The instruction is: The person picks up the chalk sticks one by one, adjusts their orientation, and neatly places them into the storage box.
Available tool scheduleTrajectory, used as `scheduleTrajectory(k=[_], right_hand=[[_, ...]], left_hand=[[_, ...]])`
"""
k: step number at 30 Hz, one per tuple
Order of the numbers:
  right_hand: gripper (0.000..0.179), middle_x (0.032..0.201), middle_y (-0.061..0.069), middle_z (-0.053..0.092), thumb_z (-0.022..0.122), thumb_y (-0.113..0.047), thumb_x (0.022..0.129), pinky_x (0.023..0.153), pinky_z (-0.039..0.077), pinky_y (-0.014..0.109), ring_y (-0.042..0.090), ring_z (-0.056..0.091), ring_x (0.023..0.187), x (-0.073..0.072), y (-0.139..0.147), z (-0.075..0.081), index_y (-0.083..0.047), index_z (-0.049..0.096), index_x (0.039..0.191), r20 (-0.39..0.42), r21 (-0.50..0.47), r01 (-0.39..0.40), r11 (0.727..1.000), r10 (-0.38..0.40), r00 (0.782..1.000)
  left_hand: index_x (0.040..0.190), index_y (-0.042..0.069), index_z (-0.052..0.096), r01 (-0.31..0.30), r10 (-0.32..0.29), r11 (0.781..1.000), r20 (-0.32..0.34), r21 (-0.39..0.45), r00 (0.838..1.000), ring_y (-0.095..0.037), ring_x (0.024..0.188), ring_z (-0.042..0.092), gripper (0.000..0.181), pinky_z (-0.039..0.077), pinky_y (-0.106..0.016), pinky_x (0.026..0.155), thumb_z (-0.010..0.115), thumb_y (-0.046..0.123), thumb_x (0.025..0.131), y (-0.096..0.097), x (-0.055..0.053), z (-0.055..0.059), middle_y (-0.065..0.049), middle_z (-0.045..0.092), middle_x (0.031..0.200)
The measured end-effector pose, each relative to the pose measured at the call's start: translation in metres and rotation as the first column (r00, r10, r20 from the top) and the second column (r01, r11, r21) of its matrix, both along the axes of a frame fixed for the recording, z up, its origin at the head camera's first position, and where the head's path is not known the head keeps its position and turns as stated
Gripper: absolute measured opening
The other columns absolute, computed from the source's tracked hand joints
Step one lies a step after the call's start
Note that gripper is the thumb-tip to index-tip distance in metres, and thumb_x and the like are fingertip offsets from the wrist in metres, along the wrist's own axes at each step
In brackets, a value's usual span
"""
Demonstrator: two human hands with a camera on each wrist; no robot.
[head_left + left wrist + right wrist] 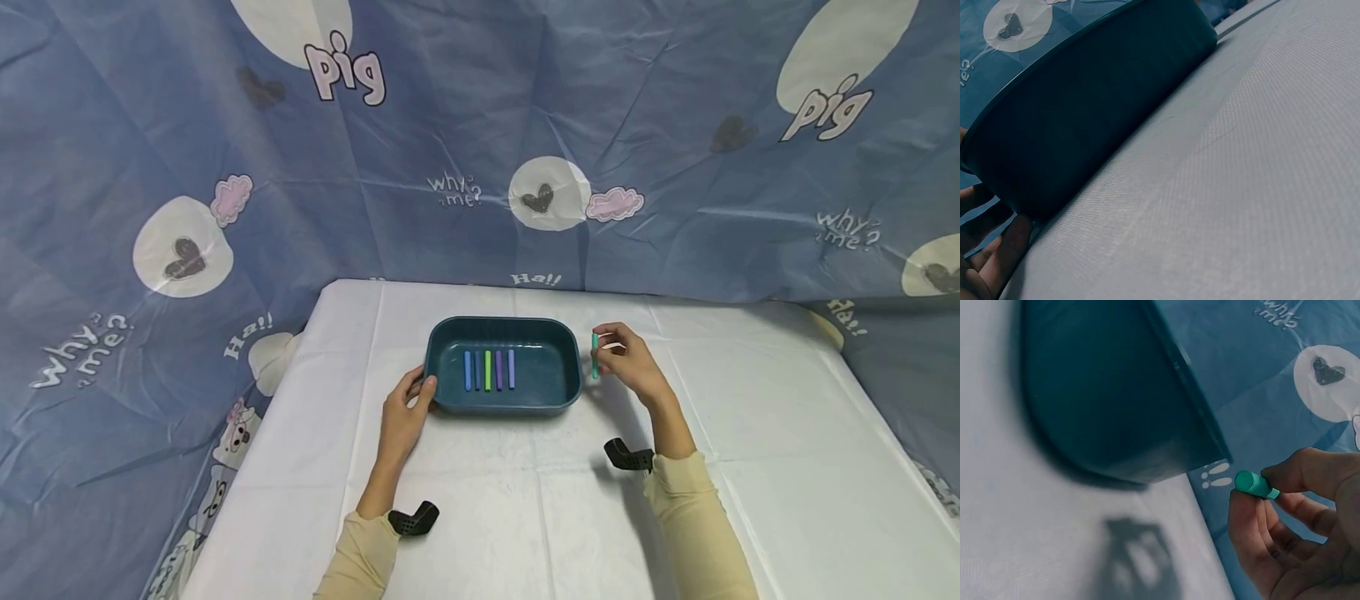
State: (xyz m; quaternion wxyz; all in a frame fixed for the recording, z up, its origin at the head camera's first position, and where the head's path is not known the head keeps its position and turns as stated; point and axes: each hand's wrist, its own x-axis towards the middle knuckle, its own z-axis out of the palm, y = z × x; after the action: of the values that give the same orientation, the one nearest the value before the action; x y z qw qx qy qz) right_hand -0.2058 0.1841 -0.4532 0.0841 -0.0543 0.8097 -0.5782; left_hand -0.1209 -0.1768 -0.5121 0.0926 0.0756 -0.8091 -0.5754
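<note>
A dark teal rectangular tray (504,410) with rounded corners stands on the white-covered table. Several chalk sticks lie side by side in it: blue, dark blue, lime green (487,371), purple (498,370) and lavender (512,368). My left hand (402,421) holds the tray at its left end, thumb near the front corner; the left wrist view shows the fingers against its outer wall. Just right of the tray, my right hand (632,361) pinches a green chalk stick (595,356) between thumb and fingers, held upright. In the right wrist view its round end (1245,481) faces the camera.
The white tablecloth (480,500) spreads round the tray, with fold creases in it. A blue printed curtain (450,108) hangs behind the table and at both sides. Black wrist devices (628,456) sit at the beige sleeves (697,517).
</note>
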Motion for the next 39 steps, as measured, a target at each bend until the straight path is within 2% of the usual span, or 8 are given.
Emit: scheduleTrajectory(k=[3,9,16,22,29,34,39], right_hand=[[0.042,0.110,0.014,0.049,0.055,-0.008,0.092,0.070,0.055,0.027,0.012,0.058,0.087,-0.001,-0.001,0.002,0.001,0.043,0.131,0.000,-0.011,-0.006,1.000,0.006,1.000],[0.040,0.108,0.012,0.049,0.054,-0.006,0.092,0.069,0.055,0.026,0.012,0.059,0.088,-0.001,-0.008,0.007,0.000,0.044,0.130,-0.010,-0.055,-0.028,0.998,0.027,1.000],[0.040,0.109,0.015,0.050,0.054,-0.004,0.091,0.073,0.056,0.031,0.016,0.060,0.092,0.000,-0.018,0.013,0.001,0.044,0.130,0.005,-0.084,-0.053,0.995,0.054,0.999],[0.037,0.110,0.015,0.049,0.054,-0.005,0.092,0.072,0.056,0.031,0.020,0.060,0.096,-0.002,-0.027,0.013,-0.002,0.046,0.128,-0.004,-0.078,-0.082,0.994,0.082,0.997],[0.042,0.112,0.016,0.047,0.059,-0.010,0.092,0.072,0.056,0.029,0.018,0.058,0.087,-0.004,-0.039,0.019,-0.004,0.044,0.131,0.006,-0.037,-0.127,0.991,0.127,0.992],[0.043,0.112,0.018,0.046,0.058,-0.008,0.093,0.073,0.056,0.029,0.018,0.058,0.088,-0.005,-0.047,0.022,-0.001,0.042,0.133,0.001,-0.020,-0.158,0.987,0.158,0.987],[0.040,0.111,0.017,0.046,0.057,-0.008,0.094,0.075,0.055,0.033,0.023,0.058,0.089,-0.006,-0.054,0.017,-0.001,0.042,0.131,-0.015,0.008,-0.186,0.983,0.186,0.982]], left_hand=[[0.129,0.023,0.056,0.005,-0.005,1.000,0.006,0.009,1.000,-0.017,0.113,0.061,0.053,0.050,-0.039,0.093,0.056,0.056,0.088,0.000,0.001,-0.001,-0.004,0.066,0.120],[0.130,0.025,0.055,0.008,-0.008,1.000,0.005,-0.001,1.000,-0.014,0.111,0.062,0.053,0.053,-0.026,0.084,0.055,0.057,0.088,0.000,0.000,-0.001,-0.002,0.066,0.119],[0.129,0.024,0.056,0.011,-0.011,1.000,-0.002,0.000,1.000,-0.014,0.110,0.062,0.051,0.053,-0.018,0.078,0.055,0.055,0.089,0.000,-0.001,-0.002,-0.002,0.066,0.120],[0.129,0.025,0.056,0.014,-0.014,1.000,-0.001,0.010,1.000,-0.014,0.110,0.062,0.050,0.053,-0.022,0.080,0.056,0.055,0.089,0.000,0.000,-0.002,-0.001,0.065,0.120],[0.128,0.024,0.056,0.012,-0.012,1.000,-0.007,-0.008,1.000,-0.015,0.111,0.062,0.049,0.052,-0.035,0.089,0.056,0.054,0.089,0.000,-0.001,-0.001,-0.002,0.066,0.120],[0.128,0.023,0.057,0.006,-0.006,1.000,-0.013,-0.007,1.000,-0.017,0.111,0.062,0.050,0.050,-0.039,0.092,0.056,0.054,0.089,-0.001,-0.003,-0.001,-0.003,0.066,0.119],[0.128,0.023,0.057,0.004,-0.004,1.000,-0.014,-0.001,1.000,-0.018,0.112,0.062,0.050,0.048,-0.041,0.096,0.056,0.054,0.089,0.000,-0.001,-0.003,-0.004,0.066,0.119]])
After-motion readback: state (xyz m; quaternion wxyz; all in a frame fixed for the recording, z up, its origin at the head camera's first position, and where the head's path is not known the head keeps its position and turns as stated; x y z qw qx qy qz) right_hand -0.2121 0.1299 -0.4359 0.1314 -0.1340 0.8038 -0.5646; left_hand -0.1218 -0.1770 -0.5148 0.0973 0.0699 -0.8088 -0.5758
